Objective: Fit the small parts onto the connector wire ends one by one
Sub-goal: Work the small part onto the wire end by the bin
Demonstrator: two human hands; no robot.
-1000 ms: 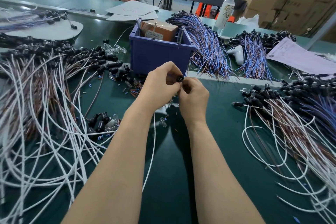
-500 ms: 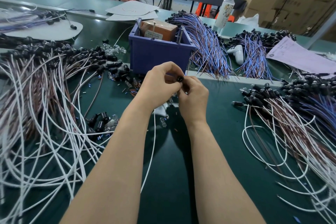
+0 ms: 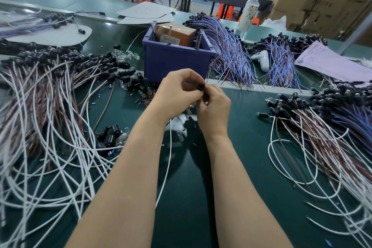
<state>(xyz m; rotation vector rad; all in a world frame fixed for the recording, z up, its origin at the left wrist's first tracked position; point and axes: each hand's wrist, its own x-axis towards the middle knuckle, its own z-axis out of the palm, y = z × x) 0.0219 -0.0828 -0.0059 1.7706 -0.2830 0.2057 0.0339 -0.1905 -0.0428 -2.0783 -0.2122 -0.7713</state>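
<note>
Table: dark green work mat (image 3: 251, 157).
Left pile: loose white and brown wires with black ends (image 3: 50, 117).
Bin: blue plastic box (image 3: 175, 62), just behind the hands.
Left hand (image 3: 175, 94): fingers curled, pinching small black round connector part (image 3: 201, 87).
Right hand (image 3: 215, 108): fingers curled, pinching same part.
Part location: above mat centre, between both hands' fingertips.
Wire: thin white wire (image 3: 168, 167) hangs below the hands.

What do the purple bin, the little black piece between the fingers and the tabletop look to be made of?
The purple bin looks like moulded plastic: even colour, thin stiff walls, dull sheen. The black piece seems hard plastic, slightly glossy, though too small to be sure. The tabletop looks covered by a dark green rubbery mat: smooth, softly reflective.
</note>
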